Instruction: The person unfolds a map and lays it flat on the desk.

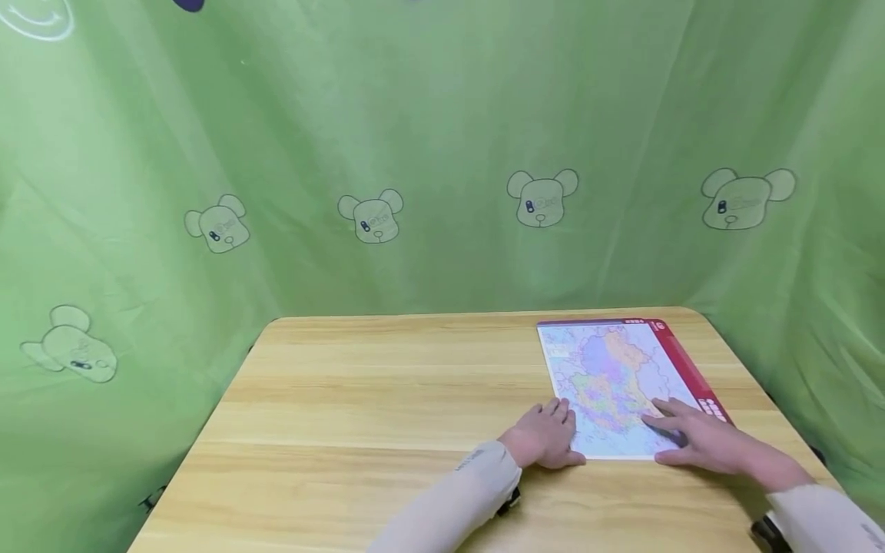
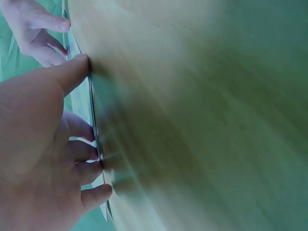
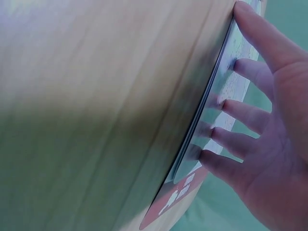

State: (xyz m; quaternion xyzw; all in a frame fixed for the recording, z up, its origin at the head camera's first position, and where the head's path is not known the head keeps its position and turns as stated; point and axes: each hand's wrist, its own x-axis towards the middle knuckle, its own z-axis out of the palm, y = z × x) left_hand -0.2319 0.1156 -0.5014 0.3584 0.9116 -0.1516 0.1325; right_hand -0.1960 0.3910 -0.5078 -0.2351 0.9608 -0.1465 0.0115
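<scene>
A printed map (image 1: 608,376) in pastel colours lies flat at the right side of the wooden table. Along its right side and top runs a red and purple border (image 1: 681,357) with white lettering. My left hand (image 1: 549,434) rests at the map's lower left edge, fingers extended along it. Over the lower right part, my right hand (image 1: 705,442) spreads its fingers, the thumb at the near edge. In the right wrist view, fingertips touch the glossy surface, and two thin layers show at the edge, the lower with a red corner (image 3: 168,202).
The wooden table (image 1: 359,392) extends to the left of the map, with rounded far corners. A green curtain (image 1: 442,100) printed with bear heads hangs behind and on both sides. Dark bands sit at both wrists under the light sleeves (image 1: 456,491).
</scene>
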